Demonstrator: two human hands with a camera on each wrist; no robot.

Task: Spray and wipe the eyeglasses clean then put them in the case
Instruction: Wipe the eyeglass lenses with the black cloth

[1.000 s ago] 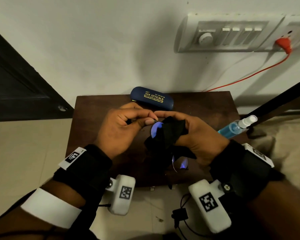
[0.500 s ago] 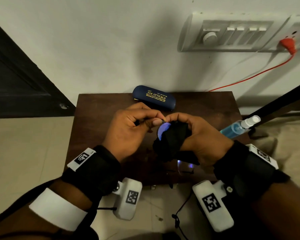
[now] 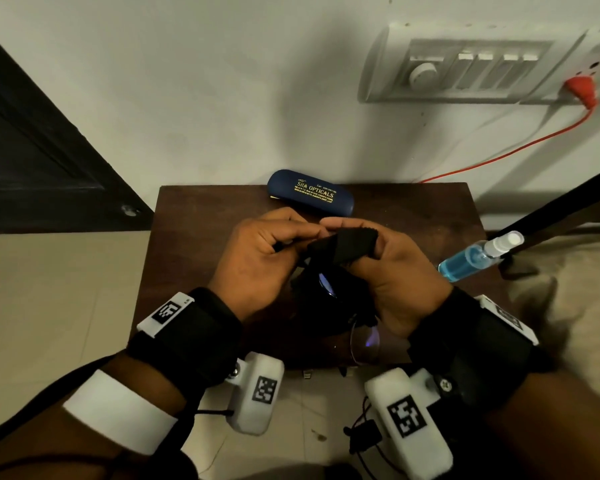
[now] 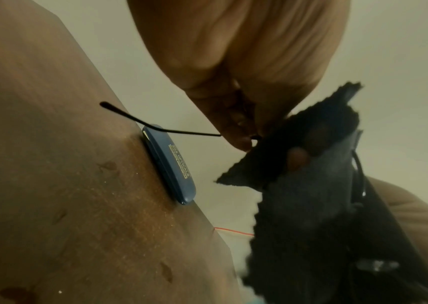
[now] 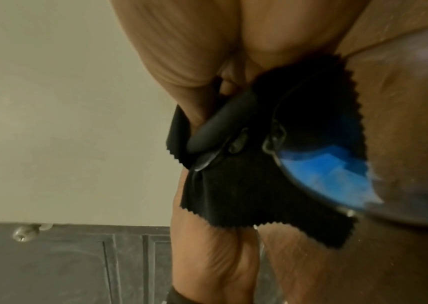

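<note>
Case point(image 3: 310, 192) lies at table point(image 3: 194, 237) back edge, against the wall. Spray bottle point(image 3: 475, 257) lies at table's right edge. Both hands point(image 3: 257, 261) point(image 3: 395, 271) hold eyeglasses point(image 3: 362, 342) and cloth point(image 3: 343, 249) above table centre, in front of case.

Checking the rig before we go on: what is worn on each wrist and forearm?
Each wrist has a wide black strap carrying a white tag with a black square code, and a white rounded camera pod with another code beneath. The left forearm also has a white band. Thin black cables hang by the pods.
</note>
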